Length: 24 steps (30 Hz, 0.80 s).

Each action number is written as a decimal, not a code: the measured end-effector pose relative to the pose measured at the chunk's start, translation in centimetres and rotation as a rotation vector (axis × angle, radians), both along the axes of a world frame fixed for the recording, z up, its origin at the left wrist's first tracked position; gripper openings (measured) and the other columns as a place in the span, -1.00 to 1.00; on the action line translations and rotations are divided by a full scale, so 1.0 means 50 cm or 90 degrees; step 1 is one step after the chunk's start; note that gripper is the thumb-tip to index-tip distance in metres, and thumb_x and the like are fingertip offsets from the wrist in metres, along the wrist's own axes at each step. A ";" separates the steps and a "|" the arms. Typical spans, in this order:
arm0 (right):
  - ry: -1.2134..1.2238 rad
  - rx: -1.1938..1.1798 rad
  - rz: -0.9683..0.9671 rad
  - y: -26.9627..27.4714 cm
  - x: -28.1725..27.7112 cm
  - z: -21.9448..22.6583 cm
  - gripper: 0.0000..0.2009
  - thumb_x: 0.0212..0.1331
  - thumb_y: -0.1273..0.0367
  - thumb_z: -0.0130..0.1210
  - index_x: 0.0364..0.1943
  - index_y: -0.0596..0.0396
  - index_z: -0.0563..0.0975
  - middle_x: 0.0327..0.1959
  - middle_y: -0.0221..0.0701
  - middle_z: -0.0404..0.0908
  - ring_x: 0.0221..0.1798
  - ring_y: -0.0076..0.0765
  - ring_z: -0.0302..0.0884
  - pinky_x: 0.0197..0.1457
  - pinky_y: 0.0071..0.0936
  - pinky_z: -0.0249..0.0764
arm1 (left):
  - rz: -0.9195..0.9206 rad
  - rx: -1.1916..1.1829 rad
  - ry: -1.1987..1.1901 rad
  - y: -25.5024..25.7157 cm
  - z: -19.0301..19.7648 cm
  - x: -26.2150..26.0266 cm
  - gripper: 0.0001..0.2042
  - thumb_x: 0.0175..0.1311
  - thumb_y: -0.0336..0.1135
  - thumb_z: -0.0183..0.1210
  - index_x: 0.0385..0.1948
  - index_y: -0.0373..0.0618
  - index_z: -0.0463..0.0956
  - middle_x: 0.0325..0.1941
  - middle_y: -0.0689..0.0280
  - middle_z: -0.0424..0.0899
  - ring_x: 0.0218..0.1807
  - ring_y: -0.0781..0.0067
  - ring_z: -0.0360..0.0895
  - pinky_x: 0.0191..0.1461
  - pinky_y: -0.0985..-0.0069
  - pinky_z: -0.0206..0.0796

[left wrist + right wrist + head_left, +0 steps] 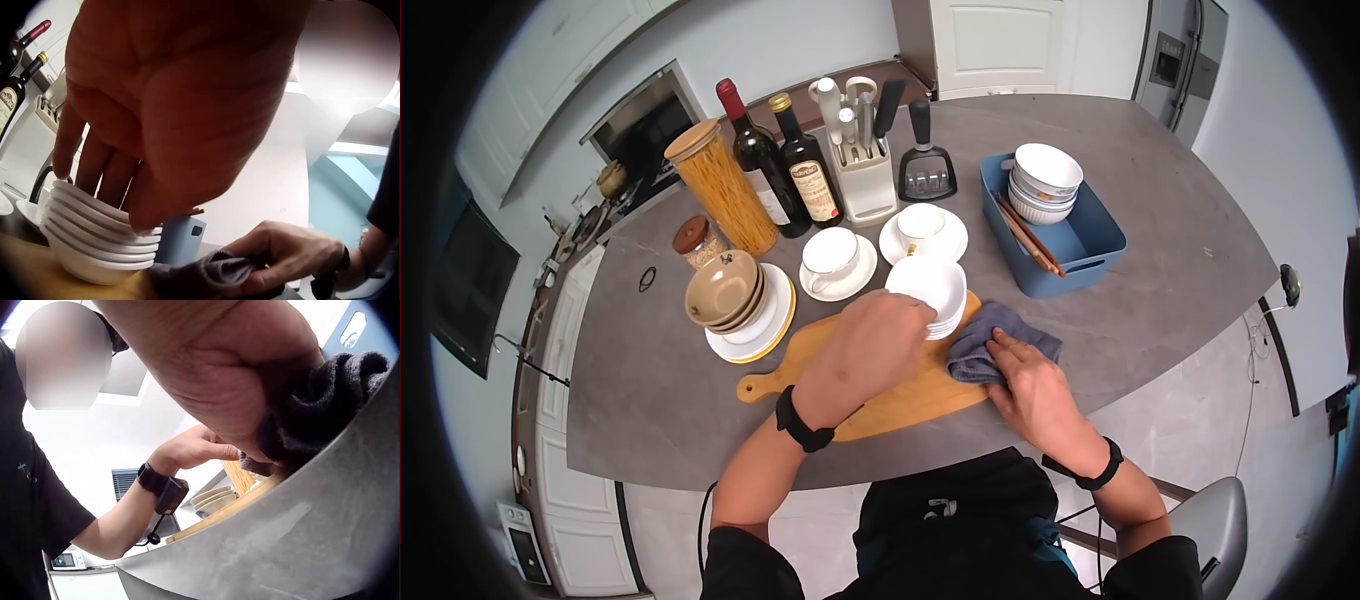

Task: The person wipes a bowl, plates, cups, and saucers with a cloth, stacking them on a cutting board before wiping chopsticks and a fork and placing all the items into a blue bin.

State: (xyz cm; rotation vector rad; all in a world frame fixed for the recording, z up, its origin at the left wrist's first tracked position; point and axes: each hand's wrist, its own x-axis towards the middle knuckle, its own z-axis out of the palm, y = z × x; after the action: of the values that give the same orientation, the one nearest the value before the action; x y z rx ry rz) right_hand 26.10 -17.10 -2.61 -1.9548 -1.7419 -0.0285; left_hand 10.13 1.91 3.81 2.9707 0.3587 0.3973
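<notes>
A stack of small white bowls point(930, 284) stands at the back of the wooden cutting board point(905, 398). My left hand point(870, 340) reaches over the board and holds the stack by its rim. In the left wrist view, the thumb is at the near edge of the top bowl point(100, 212), and the other fingers reach to its far side. A folded grey-purple cloth point(975, 350) lies across the board's right end and onto the counter. My right hand point(1035, 395) grips this cloth, pressing it down with the fingers on top. Its palm side hides part of the cloth in the right wrist view.
Two white cups on saucers point(840, 280) stand behind the board. Brown bowls point(725, 292) sit on plates point(775, 325) to the left. Bottles point(770, 165), a pasta jar point(725, 190) and a knife block point(868, 188) line the back. A blue bin point(1090, 250) holds bowls and chopsticks.
</notes>
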 end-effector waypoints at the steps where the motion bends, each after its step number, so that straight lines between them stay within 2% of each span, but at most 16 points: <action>1: 0.058 0.038 -0.011 -0.004 0.010 -0.004 -0.55 0.16 0.36 0.32 0.07 0.39 0.56 0.11 0.09 0.62 0.09 0.12 0.63 0.21 -0.18 0.54 | 0.004 0.003 0.003 0.000 -0.004 -0.002 -0.85 0.23 -0.39 0.26 -0.20 -0.18 0.69 -0.19 0.10 0.75 -0.11 0.03 0.66 -0.01 0.17 0.49; 3: 0.116 0.079 -0.012 -0.005 0.020 0.011 -0.62 0.18 0.38 0.30 0.03 0.35 0.59 -0.03 0.04 0.69 -0.05 0.01 0.69 0.09 -0.23 0.58 | 0.008 0.019 -0.011 0.001 -0.007 -0.010 -0.83 0.23 -0.41 0.24 -0.17 -0.17 0.67 -0.27 0.09 0.74 -0.15 0.03 0.67 -0.09 0.16 0.49; 5: 0.389 -0.024 -0.179 -0.013 0.021 0.054 -0.73 0.33 0.35 0.24 -0.04 0.29 0.61 -0.32 -0.25 0.69 -0.33 -0.36 0.58 -0.16 -0.44 0.51 | 0.016 0.020 -0.035 -0.002 -0.011 -0.015 -0.83 0.24 -0.42 0.23 -0.16 -0.17 0.65 -0.31 0.08 0.73 -0.20 0.01 0.67 -0.14 0.15 0.49; 6: 0.390 -0.022 -0.172 -0.010 0.026 0.043 -0.73 0.33 0.35 0.24 -0.04 0.29 0.61 -0.32 -0.25 0.69 -0.33 -0.36 0.58 -0.16 -0.44 0.51 | 0.016 0.017 -0.061 -0.006 -0.009 -0.016 -0.84 0.26 -0.43 0.22 -0.16 -0.18 0.64 -0.34 0.07 0.73 -0.26 -0.01 0.67 -0.19 0.13 0.48; 8: 0.684 0.300 -0.153 -0.004 0.036 0.011 -0.75 0.47 0.30 0.15 -0.07 0.27 0.62 -0.43 -0.53 0.60 -0.39 -0.62 0.38 -0.27 -0.59 0.34 | 0.052 -0.007 -0.090 -0.019 0.007 -0.019 -0.86 0.30 -0.42 0.20 -0.16 -0.19 0.61 -0.35 0.06 0.72 -0.29 -0.03 0.66 -0.22 0.15 0.48; 10: 0.760 0.339 -0.123 -0.002 0.030 0.032 -0.74 0.53 0.28 0.07 0.00 0.22 0.61 -0.25 -0.55 0.66 -0.29 -0.66 0.50 -0.18 -0.57 0.46 | 0.085 -0.031 -0.122 -0.023 0.019 -0.021 -0.88 0.34 -0.41 0.19 -0.17 -0.21 0.59 -0.36 0.05 0.71 -0.33 -0.05 0.66 -0.24 0.16 0.48; 12: 0.972 0.568 -0.107 0.017 -0.001 0.054 -0.72 0.54 0.29 0.05 0.12 0.18 0.56 -0.09 -0.47 0.67 -0.14 -0.65 0.57 -0.05 -0.56 0.54 | 0.166 -0.093 -0.247 -0.015 0.029 -0.028 -0.91 0.42 -0.40 0.16 -0.18 -0.20 0.54 -0.37 0.04 0.70 -0.39 -0.03 0.66 -0.33 0.23 0.45; 13: 0.959 0.589 -0.062 0.021 -0.016 0.062 -0.71 0.55 0.29 0.03 0.17 0.16 0.52 0.03 -0.42 0.66 -0.02 -0.63 0.60 0.06 -0.54 0.57 | 0.145 -0.155 -0.297 -0.005 0.024 -0.033 -0.90 0.44 -0.44 0.16 -0.11 -0.20 0.51 -0.33 0.15 0.75 -0.31 0.23 0.73 -0.27 0.41 0.45; 14: 0.903 0.579 -0.037 0.026 -0.042 0.078 -0.72 0.55 0.27 0.03 0.13 0.16 0.53 -0.02 -0.42 0.66 -0.07 -0.63 0.59 0.01 -0.55 0.56 | 0.144 -0.155 -0.296 -0.010 0.023 -0.039 -0.90 0.44 -0.44 0.16 -0.11 -0.20 0.51 -0.33 0.15 0.75 -0.31 0.23 0.73 -0.27 0.41 0.45; 16: 0.651 0.477 -0.012 0.038 -0.101 0.094 -0.70 0.47 0.33 0.14 0.15 0.21 0.52 -0.03 -0.43 0.62 -0.15 -0.66 0.54 -0.10 -0.61 0.53 | 0.131 -0.449 -0.418 -0.042 0.038 -0.058 -0.89 0.37 -0.51 0.16 -0.14 -0.24 0.50 -0.42 0.09 0.70 -0.44 0.09 0.64 -0.33 0.35 0.37; 17: 0.413 0.406 0.050 0.050 -0.118 0.101 -0.53 0.29 0.40 0.22 0.28 0.14 0.46 0.21 -0.19 0.46 0.14 -0.26 0.45 0.17 -0.32 0.43 | 0.124 -0.515 -0.403 -0.065 0.043 -0.073 -0.88 0.36 -0.59 0.10 -0.13 -0.26 0.50 -0.43 0.15 0.69 -0.49 0.41 0.54 -0.34 0.49 0.32; 18: 0.184 0.381 0.115 0.062 -0.139 0.121 -0.32 0.11 0.47 0.30 0.42 0.06 0.41 0.46 0.06 0.29 0.43 0.15 0.36 0.44 -0.04 0.33 | 0.129 -0.514 -0.405 -0.085 0.040 -0.088 -0.88 0.36 -0.59 0.10 -0.13 -0.26 0.50 -0.43 0.15 0.69 -0.49 0.41 0.54 -0.34 0.49 0.32; 19: 0.168 0.338 0.139 0.079 -0.173 0.129 -0.27 0.00 0.49 0.31 0.40 -0.02 0.44 0.56 0.14 0.08 0.61 0.46 -0.10 0.60 0.16 0.00 | 0.085 -0.380 -0.434 -0.104 0.033 -0.103 -0.87 0.36 -0.60 0.08 -0.12 -0.27 0.49 -0.45 0.16 0.66 -0.47 0.51 0.48 -0.34 0.53 0.30; 22: 0.251 0.335 0.109 0.107 -0.193 0.120 -0.42 0.12 0.41 0.30 0.30 0.09 0.49 0.49 0.08 0.19 0.49 0.44 0.09 0.50 0.11 0.16 | 0.143 -0.354 -0.288 -0.147 0.026 -0.183 -0.82 0.32 -0.67 0.03 -0.10 -0.29 0.45 -0.48 0.16 0.61 -0.42 0.66 0.43 -0.32 0.58 0.29; 23: 0.301 0.369 0.093 0.123 -0.194 0.103 -0.59 0.32 0.33 0.19 0.22 0.15 0.53 0.31 -0.02 0.45 0.31 0.11 0.43 0.35 -0.09 0.37 | 0.136 -0.453 -0.292 -0.157 0.021 -0.191 -0.81 0.31 -0.69 0.04 -0.10 -0.28 0.43 -0.49 0.15 0.60 -0.42 0.65 0.43 -0.32 0.58 0.29; 24: 0.309 0.363 0.102 0.124 -0.195 0.104 -0.59 0.32 0.33 0.19 0.22 0.15 0.53 0.31 -0.02 0.45 0.31 0.11 0.43 0.35 -0.09 0.37 | 0.128 -0.552 -0.295 -0.165 0.014 -0.201 -0.80 0.30 -0.70 0.06 -0.10 -0.28 0.42 -0.50 0.15 0.58 -0.41 0.64 0.43 -0.32 0.58 0.29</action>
State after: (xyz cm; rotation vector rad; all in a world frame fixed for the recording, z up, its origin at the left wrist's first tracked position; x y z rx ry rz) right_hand 16.35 -10.92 2.58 -1.2776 -1.3670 0.0056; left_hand 0.07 -6.35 4.51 1.9426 0.5848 0.7092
